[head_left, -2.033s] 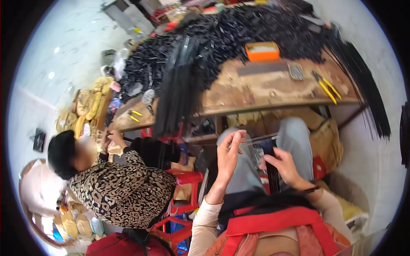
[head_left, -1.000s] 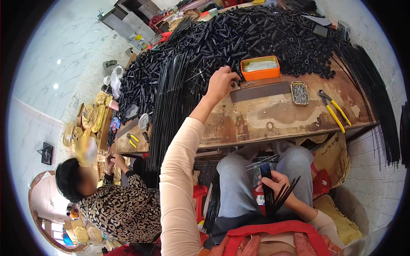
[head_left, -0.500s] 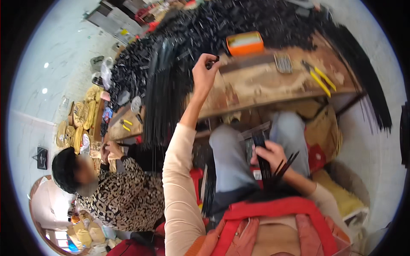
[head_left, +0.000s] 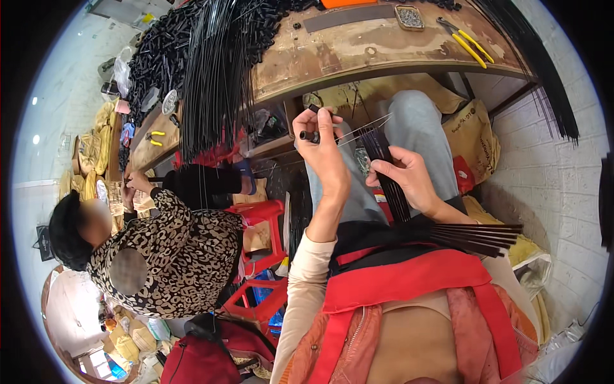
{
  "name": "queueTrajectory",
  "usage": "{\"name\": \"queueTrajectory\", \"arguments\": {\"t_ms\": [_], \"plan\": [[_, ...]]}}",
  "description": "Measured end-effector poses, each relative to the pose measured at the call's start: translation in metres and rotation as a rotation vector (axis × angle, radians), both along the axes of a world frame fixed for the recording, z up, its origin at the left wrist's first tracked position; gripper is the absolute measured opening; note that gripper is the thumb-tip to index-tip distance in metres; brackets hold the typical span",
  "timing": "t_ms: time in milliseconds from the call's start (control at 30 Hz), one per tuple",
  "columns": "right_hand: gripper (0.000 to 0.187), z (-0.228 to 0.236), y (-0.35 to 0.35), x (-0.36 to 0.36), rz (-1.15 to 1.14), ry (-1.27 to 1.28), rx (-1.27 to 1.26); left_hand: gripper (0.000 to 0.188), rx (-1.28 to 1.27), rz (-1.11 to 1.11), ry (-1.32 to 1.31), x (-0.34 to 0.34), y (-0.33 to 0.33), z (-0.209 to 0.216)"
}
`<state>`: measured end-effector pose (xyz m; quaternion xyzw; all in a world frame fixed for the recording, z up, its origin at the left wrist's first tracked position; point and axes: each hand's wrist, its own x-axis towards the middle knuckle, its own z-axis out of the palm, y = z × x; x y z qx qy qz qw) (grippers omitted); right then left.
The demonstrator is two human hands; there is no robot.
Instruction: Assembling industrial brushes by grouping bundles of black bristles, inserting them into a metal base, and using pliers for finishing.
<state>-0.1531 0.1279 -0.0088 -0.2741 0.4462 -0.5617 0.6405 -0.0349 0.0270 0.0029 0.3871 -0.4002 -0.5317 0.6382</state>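
My left hand (head_left: 325,150) is raised above my lap, its fingers curled round small black tubular pieces (head_left: 311,136). One sticks out below the thumb and another shows near the fingertips. Close on its right, my right hand (head_left: 409,176) grips a flat bundle of thin black strips (head_left: 385,168) between thumb and fingers. Thin pale wires (head_left: 364,130) stretch between the bundle's top and the left hand; whether they touch it I cannot tell. More dark sticks (head_left: 480,238) fan out to the right below my right wrist.
Ahead is a wooden table (head_left: 358,48) with a tin of small metal parts (head_left: 409,17), yellow-handled pliers (head_left: 465,41) and heaped black pieces (head_left: 160,61). Long black rods (head_left: 214,83) hang over its edge. At left a co-worker (head_left: 173,249) sits by a red stool (head_left: 262,256).
My left hand has come back from over the table to beside my right hand, carrying the black pieces. The right hand and its bundle have risen. The view has tipped down toward my lap.
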Motion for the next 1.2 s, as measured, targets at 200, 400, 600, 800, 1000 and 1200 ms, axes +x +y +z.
{"name": "queueTrajectory", "arguments": {"t_ms": [200,400,600,800,1000,1200], "plan": [[0.017,0.002,0.0,0.003,0.044,0.042,0.025,0.015,0.019,0.132,0.06,-0.009,0.008,-0.003],[0.017,0.001,-0.002,0.0,0.018,0.021,0.027,0.012,0.189,-0.214,0.323,0.018,0.006,-0.004],[0.017,0.005,-0.002,-0.001,0.007,-0.009,0.041,0.026,0.385,-0.406,0.264,0.042,0.021,-0.004],[0.017,0.008,0.001,-0.001,0.046,0.041,0.004,0.025,0.43,-0.41,0.287,0.037,0.026,-0.001],[0.016,0.008,0.0,-0.002,0.055,0.057,-0.005,0.027,0.401,-0.458,0.268,0.036,0.024,-0.004],[0.019,0.003,-0.009,0.003,0.059,0.036,0.007,0.028,0.412,-0.447,0.282,0.038,0.017,-0.007]]}}
